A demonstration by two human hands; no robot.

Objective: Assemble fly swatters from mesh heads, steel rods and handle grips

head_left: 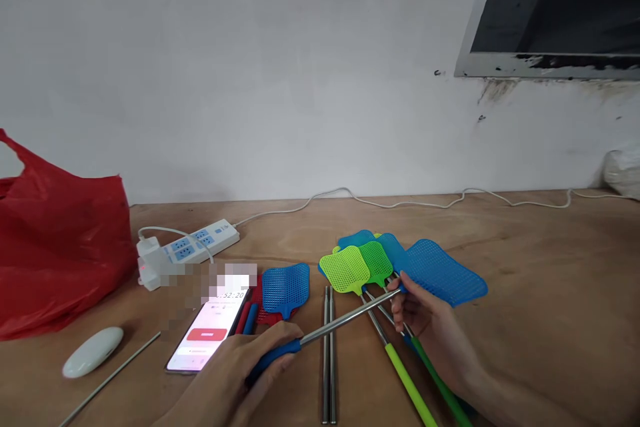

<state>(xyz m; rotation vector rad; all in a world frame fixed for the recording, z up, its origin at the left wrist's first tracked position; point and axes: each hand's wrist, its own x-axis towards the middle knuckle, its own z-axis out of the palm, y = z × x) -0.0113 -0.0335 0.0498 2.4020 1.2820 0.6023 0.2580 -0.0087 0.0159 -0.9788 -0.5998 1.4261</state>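
The left hand [240,373] has its grip closed around the blue handle [275,355] of a fly swatter, low on the worktop [550,320]. From that handle a metal rod [350,317] runs up and to the right, to where the right hand [430,327] pinches its far end between thumb and fingertips, just below the large blue swatter head [443,271].

Beside the right hand lies a fan of other swatters: a yellow-green head [345,269], a darker green head [376,261] and further blue ones behind, their green handles [407,383] passing under the wrist. Two bare metal rods [328,360] lie side by side between the hands.

Left of them, a small blue swatter [286,288] rests on a red one, next to a lit phone [210,333]. Farther out are a white oval object [93,351], a power strip [187,252] with its white cable, and a red plastic bag [55,247].
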